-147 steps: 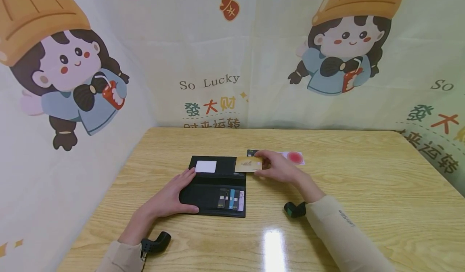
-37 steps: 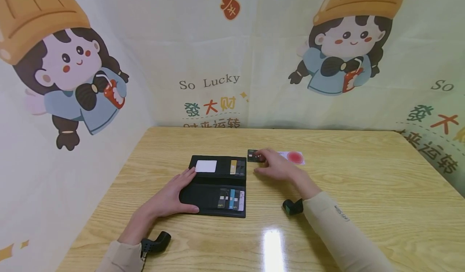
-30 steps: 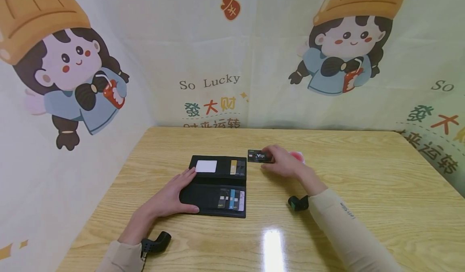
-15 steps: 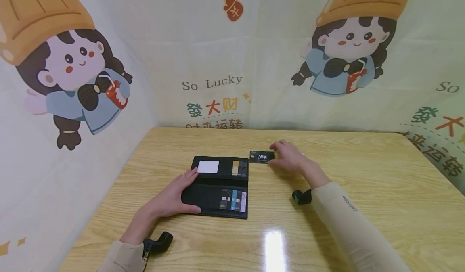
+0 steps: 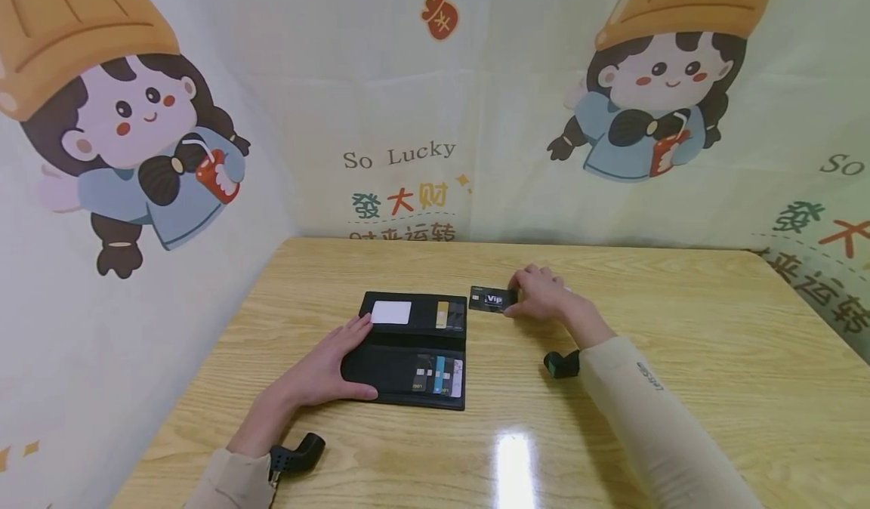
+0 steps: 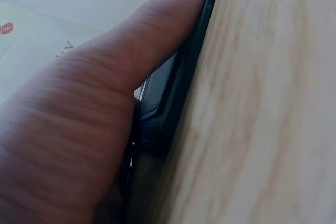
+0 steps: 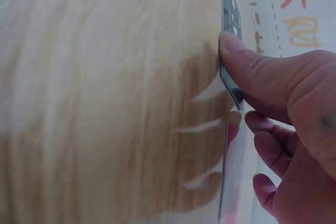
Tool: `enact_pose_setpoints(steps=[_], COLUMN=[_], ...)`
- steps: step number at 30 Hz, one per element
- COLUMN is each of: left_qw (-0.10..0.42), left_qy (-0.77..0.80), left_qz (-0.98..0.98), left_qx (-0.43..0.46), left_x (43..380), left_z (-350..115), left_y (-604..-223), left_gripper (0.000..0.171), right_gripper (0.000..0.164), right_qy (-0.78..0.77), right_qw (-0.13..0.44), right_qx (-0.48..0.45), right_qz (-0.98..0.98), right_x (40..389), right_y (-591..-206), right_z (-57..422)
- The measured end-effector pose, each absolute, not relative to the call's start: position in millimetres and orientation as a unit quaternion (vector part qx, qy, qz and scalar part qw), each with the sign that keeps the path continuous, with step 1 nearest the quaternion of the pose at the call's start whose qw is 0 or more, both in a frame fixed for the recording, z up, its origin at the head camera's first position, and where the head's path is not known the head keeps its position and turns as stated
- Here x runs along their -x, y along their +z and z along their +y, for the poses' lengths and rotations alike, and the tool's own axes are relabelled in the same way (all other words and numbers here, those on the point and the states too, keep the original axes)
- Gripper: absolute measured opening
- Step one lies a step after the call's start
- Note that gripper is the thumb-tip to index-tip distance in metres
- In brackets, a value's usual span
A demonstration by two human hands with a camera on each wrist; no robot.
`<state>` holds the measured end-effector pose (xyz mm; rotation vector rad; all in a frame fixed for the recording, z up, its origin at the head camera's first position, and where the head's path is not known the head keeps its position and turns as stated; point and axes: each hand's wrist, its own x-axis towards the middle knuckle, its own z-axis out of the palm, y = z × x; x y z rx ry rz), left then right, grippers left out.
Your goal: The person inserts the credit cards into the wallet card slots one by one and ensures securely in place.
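Note:
A black wallet (image 5: 390, 362) lies unfolded on the table. My left hand (image 5: 319, 369) rests on its left side, fingers extended on the upper half and thumb along the lower edge; the left wrist view shows the thumb (image 6: 152, 30) lying on the wallet's edge. A white card (image 5: 392, 313) sits in the upper half, beside a gold card (image 5: 442, 315) and dark ones in slots. Several cards (image 5: 438, 374) fill the lower slots. Right of the wallet, my right hand (image 5: 540, 294) pinches a black Vip card (image 5: 491, 298) by its right end, near the tabletop.
Behind the right hand is a pink-and-white printed piece (image 7: 231, 132), mostly hidden in the head view. The wooden table (image 5: 666, 358) runs up to a printed cloth backdrop (image 5: 516, 116). Each wrist carries a black camera (image 5: 299, 455).
The gold card, earlier in my right hand, now sits in an upper slot. That hand has moved right to the black Vip card and taken its right end. The left hand stays on the wallet.

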<state>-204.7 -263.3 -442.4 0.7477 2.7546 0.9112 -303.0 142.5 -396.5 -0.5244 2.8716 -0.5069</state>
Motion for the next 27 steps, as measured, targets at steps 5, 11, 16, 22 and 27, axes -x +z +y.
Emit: enact_pose_setpoints(steps=[5, 11, 16, 22, 27], left_qw=[0.074, 0.073, 0.073, 0.073, 0.072], left_qy=[0.303, 0.301, 0.302, 0.301, 0.301], left_qz=[0.917, 0.918, 0.918, 0.918, 0.918], left_qx=[-0.250, -0.248, -0.248, -0.247, -0.246], left_x=[202.8, 200.8, 201.0, 201.9, 203.3], left_z=[-262.6, -262.0, -262.1, -261.7, -261.8], left_y=[-441.8, -440.9, -441.7, -441.4, -442.0], left_gripper=[0.115, 0.115, 0.115, 0.116, 0.116], right_gripper=[0.050, 0.051, 0.053, 0.061, 0.062], right_qy=[-0.191, -0.207, -0.207, -0.222, -0.227], right_qw=[0.072, 0.058, 0.055, 0.056, 0.057], right_qx=[0.175, 0.179, 0.186, 0.200, 0.211], right_qz=[0.963, 0.960, 0.959, 0.953, 0.949], right_x=[298.6, 291.6, 289.0, 287.5, 285.9], right_y=[-399.1, -400.6, -402.2, -402.8, -402.3], right_z=[143.1, 142.7, 142.7, 144.0, 146.4])
